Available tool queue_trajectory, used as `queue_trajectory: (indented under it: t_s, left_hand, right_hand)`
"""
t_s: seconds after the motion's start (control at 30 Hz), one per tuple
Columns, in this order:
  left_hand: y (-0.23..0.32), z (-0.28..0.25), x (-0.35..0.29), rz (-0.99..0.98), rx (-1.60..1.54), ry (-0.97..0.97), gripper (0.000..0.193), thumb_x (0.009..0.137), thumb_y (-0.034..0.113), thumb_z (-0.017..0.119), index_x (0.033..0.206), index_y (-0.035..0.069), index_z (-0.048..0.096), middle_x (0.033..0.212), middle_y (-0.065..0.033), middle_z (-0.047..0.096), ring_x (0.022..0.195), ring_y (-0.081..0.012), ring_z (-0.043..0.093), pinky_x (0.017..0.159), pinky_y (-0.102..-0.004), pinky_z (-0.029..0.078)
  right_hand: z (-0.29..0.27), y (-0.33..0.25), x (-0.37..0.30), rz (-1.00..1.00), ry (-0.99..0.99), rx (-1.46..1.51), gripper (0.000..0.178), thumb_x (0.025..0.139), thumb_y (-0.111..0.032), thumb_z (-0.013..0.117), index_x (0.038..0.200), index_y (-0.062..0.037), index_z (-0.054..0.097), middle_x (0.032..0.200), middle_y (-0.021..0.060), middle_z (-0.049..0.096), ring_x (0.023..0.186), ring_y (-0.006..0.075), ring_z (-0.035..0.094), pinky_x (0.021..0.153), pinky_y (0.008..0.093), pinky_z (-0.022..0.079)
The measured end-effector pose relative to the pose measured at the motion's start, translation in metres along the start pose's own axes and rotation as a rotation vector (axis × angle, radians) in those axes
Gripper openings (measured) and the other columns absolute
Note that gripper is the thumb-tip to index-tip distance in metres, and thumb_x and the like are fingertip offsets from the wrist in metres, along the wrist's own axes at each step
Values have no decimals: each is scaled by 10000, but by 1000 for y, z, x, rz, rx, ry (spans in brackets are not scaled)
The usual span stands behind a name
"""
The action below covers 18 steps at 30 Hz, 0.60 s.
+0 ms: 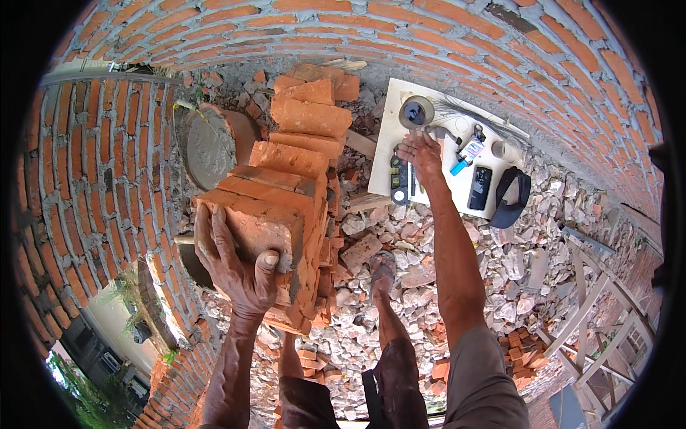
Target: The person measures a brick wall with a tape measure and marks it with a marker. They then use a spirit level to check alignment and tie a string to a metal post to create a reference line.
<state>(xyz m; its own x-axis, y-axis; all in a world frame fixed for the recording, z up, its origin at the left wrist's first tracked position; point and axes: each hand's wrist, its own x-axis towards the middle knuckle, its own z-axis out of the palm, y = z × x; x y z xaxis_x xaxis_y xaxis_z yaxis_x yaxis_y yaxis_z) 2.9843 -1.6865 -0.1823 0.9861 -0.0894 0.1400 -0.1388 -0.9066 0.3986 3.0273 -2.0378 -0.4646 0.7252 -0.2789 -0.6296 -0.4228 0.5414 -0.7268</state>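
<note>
My left hand (239, 264) grips the near end of an orange brick (261, 225) on top of a tall brick stack, its fingers bent over the left edge and its thumb raised at the right. Several more bricks (307, 118) run away from it in a leaning row. My right hand (423, 154) reaches over a white board (389, 107), its fingers spread just below a round cup (416, 112) with dark liquid. No held thing shows in it. Close by lie a black spirit level (399, 179), a bundle of thin wires (475, 118) and a blue-tipped tool (464, 157).
A phone (480, 187), a tape roll (506, 151) and a black strap (511, 200) lie on the board's right side. A mortar-filled tub (211, 146) stands left of the stack. Brick walls (107, 164) enclose the spot. Rubble (407, 243) covers the ground; wooden frames (607, 307) stand at right.
</note>
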Motion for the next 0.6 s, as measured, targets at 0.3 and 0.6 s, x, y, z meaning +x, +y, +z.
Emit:
queue_trajectory:
  t_s: [0.3, 0.6]
  left_hand:
    - [-1, -1, 1, 56, 94, -36, 974, 897, 760, 414, 1535, 35, 287, 1556, -276, 265, 1406, -464, 273, 1144, -591, 181]
    - [-113, -100, -38, 60, -169, -467, 604, 852, 498, 706, 1167, -12, 634, 1141, -239, 633, 1087, -410, 585, 997, -538, 393]
  right_hand:
    - [27, -145, -322, -45, -87, -414, 332, 1047, -349, 515, 1042, -32, 613, 799, 32, 644, 665, 112, 637, 585, 288, 557]
    - [94, -296, -655, -303, -12, -762, 266, 979, -279, 660, 1011, -15, 646, 682, -16, 490, 606, 64, 402, 539, 292, 386]
